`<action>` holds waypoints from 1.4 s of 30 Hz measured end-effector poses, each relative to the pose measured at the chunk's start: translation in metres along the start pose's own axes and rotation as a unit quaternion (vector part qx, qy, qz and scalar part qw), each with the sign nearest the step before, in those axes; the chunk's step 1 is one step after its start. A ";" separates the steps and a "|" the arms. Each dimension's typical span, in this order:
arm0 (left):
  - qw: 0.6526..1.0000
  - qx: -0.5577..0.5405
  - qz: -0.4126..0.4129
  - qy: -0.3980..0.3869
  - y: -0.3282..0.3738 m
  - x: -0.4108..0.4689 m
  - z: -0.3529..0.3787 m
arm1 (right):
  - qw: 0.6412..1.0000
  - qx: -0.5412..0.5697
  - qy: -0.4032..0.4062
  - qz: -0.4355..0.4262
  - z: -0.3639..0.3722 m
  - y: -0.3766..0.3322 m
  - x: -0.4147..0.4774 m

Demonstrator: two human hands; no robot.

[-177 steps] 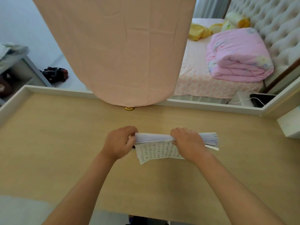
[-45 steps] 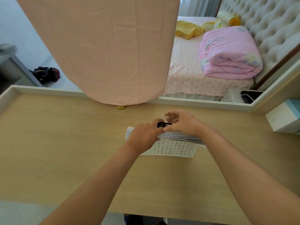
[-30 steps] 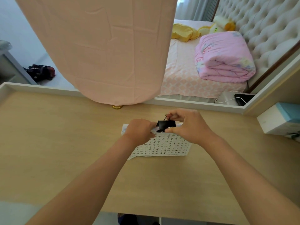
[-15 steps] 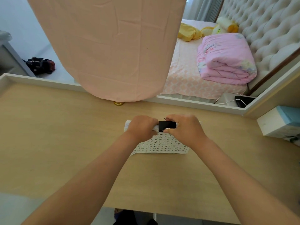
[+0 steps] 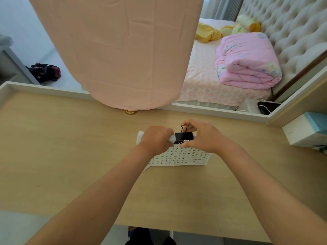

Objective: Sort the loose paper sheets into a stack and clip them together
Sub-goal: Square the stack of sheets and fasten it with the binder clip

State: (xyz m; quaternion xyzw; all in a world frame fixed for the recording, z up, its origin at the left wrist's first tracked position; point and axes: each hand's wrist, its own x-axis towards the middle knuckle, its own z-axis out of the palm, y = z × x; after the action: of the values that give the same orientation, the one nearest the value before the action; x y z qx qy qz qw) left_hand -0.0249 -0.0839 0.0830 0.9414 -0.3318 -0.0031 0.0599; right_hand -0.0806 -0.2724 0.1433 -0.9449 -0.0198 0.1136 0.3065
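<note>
Binder clip (image 5: 183, 137), off the sheets a second ago, now bites far edge of paper stack (image 5: 180, 158). Right hand (image 5: 205, 138) pinches its wire handles and left hand (image 5: 155, 138) grips stack edge. Clipping nearly done.

I see a light wooden desk (image 5: 53, 156); far behind it stands a bed (image 5: 200, 82) with a folded pink quilt (image 5: 247, 62), and a tufted headboard (image 5: 292, 23) at right.

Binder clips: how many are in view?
1. The black binder clip is on the paper stack, between the left hand and right hand; others may be hidden.
</note>
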 end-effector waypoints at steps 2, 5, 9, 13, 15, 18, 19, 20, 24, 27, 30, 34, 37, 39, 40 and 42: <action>1.000 0.005 0.004 0.003 0.000 -0.001 -0.002 | 0.999 0.033 -0.017 0.023 -0.003 -0.002 0.005; 1.000 0.008 0.021 0.010 0.000 -0.003 -0.002 | 0.996 0.057 0.026 0.056 0.000 -0.001 0.020; 0.999 0.005 0.042 0.010 0.004 -0.008 0.000 | 0.983 0.065 0.056 0.165 0.016 0.010 0.047; 0.999 0.006 0.047 0.010 0.003 -0.011 0.003 | 0.972 -0.032 0.042 0.227 0.025 0.014 0.060; 0.999 0.003 0.045 0.011 0.003 -0.013 0.003 | 0.968 -0.075 0.003 0.238 0.027 0.014 0.062; 0.999 -0.011 0.041 -0.001 0.004 -0.011 0.002 | 0.986 0.001 0.019 0.164 0.027 0.018 0.057; 0.999 -0.012 0.038 -0.005 0.003 -0.010 0.001 | 0.991 0.036 0.015 0.126 0.024 0.016 0.052; 0.999 -0.012 0.034 -0.007 0.003 -0.008 0.000 | 0.993 0.065 -0.014 0.097 0.019 0.013 0.046; 0.999 -0.009 0.030 -0.016 0.001 -0.001 -0.004 | 0.982 0.049 -0.178 0.040 -0.002 0.002 0.021; 0.999 -0.015 0.028 -0.026 0.001 0.001 -0.004 | 0.983 0.031 -0.174 0.043 -0.005 0.001 0.010; 0.999 -0.022 0.024 -0.034 0.001 0.003 -0.007 | 0.986 -0.079 -0.141 0.041 0.010 -0.001 0.008; 0.999 -0.015 0.024 -0.041 0.002 0.006 -0.010 | 0.968 -0.250 0.001 -0.024 0.036 0.008 0.012; 0.998 0.008 0.047 -0.044 0.002 0.003 -0.010 | 0.960 -0.270 0.055 -0.054 0.043 0.018 0.013; 0.998 0.015 0.057 -0.035 0.002 -0.001 -0.009 | 0.956 -0.281 0.063 -0.064 0.044 0.020 0.014; 0.998 0.012 0.061 -0.023 0.003 -0.003 -0.008 | 0.955 -0.283 0.060 -0.068 0.045 0.021 0.015; 0.998 0.010 0.066 -0.013 0.008 -0.004 -0.007 | 0.956 -0.279 0.059 -0.071 0.044 0.021 0.017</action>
State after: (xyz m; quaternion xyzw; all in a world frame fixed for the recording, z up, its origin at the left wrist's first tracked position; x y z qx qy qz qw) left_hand -0.0325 -0.0867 0.0905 0.9179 -0.3939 -0.0080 0.0464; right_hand -0.0747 -0.2627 0.0929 -0.9939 -0.0999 0.0256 0.0389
